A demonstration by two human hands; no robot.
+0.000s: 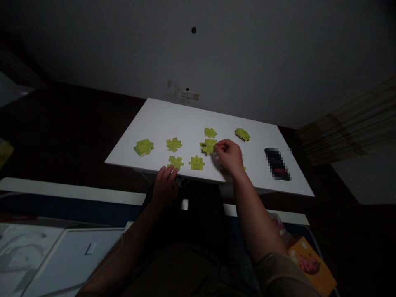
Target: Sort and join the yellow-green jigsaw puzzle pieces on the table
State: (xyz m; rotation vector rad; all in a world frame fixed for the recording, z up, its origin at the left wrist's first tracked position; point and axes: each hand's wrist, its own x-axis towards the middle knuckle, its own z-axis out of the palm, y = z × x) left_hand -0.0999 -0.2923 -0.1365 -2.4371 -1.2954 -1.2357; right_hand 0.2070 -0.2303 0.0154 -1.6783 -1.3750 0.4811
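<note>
1. Centrally, the right hand (229, 156) is closed in a pinch on the edge of a green puzzle piece (208, 146), held over the middle of the table. Whether the piece touches the surface cannot be told.
2. Open, with fingers spread, the left hand (165, 185) lies at the near edge of the white table (148, 136). Its fingertips are just beside a second piece (175, 162).
3. Flat on the table, single pieces lie apart from one another: a third piece (196, 163), a fourth piece (173, 144) and a fifth piece (210, 132).
4. Toward the left end stands a left stack (144, 147) of pieces; toward the far edge, a far stack (242, 134).
5. Behind the right hand, a partly hidden piece (244, 168) shows only at its edge.
6. Near the table's right edge lies a dark object (277, 164), too blurred to identify.
7. Below the table at right, an orange book (311, 264) lies beyond the right sleeve (272, 274).
</note>
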